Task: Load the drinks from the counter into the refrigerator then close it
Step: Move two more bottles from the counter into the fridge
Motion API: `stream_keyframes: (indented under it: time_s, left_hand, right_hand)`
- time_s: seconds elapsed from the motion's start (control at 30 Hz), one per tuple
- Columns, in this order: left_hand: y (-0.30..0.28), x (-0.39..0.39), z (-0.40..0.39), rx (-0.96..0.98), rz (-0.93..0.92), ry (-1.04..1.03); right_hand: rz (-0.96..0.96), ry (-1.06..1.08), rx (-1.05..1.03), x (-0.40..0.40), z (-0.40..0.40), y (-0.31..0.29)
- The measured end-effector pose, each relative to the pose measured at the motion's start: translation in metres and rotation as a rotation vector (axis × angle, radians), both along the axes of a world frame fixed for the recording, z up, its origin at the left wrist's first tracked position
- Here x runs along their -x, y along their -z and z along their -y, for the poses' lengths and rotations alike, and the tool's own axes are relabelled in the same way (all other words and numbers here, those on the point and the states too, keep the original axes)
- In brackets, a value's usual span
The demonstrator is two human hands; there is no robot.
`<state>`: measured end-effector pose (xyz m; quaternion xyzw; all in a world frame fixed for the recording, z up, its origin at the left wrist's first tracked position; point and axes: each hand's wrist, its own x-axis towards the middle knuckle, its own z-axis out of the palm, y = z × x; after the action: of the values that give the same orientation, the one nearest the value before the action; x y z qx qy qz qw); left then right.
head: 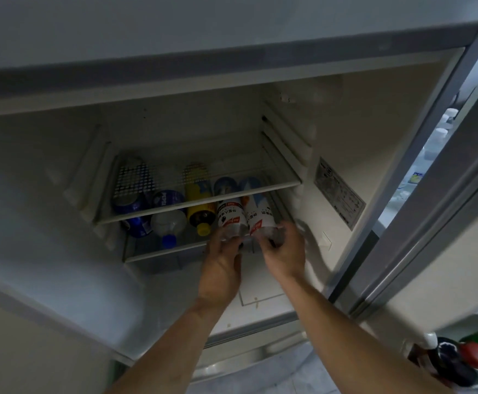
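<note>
Both hands reach into the open refrigerator (331, 143), each at the near end of a white-labelled bottle lying on its side on the lower shelf (158, 253). The left hand (223, 261) has its fingers curled round the cap end of the left white-labelled bottle (231, 217), and the right hand (284, 251) has its fingers curled round the cap end of the right white-labelled bottle (260, 216). The two bottles lie just beside each other, touching or nearly so, at the right end of the shelf; their long axes run from near to far, bases pointing toward the back wall and necks pointing out toward the person. Their far parts pass beneath the upper glass shelf (198, 204). To their left on the same lower shelf, a yellow bottle (200, 211) with a yellow cap lies the same way, cap toward the near edge, then a clear bottle with a blue cap (169, 226), and at the far left a blue can (136, 223). More blue cans show dimly farther back through the glass. At the right, the refrigerator door (442, 223) stands open. At the bottom right corner, a dark bottle with a red cap (459, 362) sits outside the refrigerator, with something green beside it.
</note>
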<state>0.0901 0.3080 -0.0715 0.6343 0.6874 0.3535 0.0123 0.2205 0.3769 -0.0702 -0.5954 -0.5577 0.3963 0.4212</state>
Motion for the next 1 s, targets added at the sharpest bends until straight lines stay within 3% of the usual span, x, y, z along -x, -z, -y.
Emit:
stream_keyframes:
  time_s: [0.07,0.13,0.43,0.67,1.0]
  left_hand:
    - [0.002,-0.001,0.005,0.048,-0.267,0.052]
    - [0.006,-0.003,0.005,0.103,-0.389,0.079]
    - [-0.012,0.019,-0.055,0.449,-0.500,0.082]
    - [-0.016,0.029,-0.084,0.469,-0.525,0.087]
    - [-0.007,0.019,-0.068,0.458,-0.638,0.011]
  right_hand:
    - [0.068,0.017,-0.118,0.001,0.015,0.009]
    - [0.151,0.003,-0.168,0.003,0.020,0.012]
    - [0.617,-0.198,-0.097,0.020,-0.041,-0.006]
    - [0.718,-0.351,0.111,0.026,-0.076,-0.009]
    - [0.692,-0.387,0.142,0.033,-0.081,-0.022]
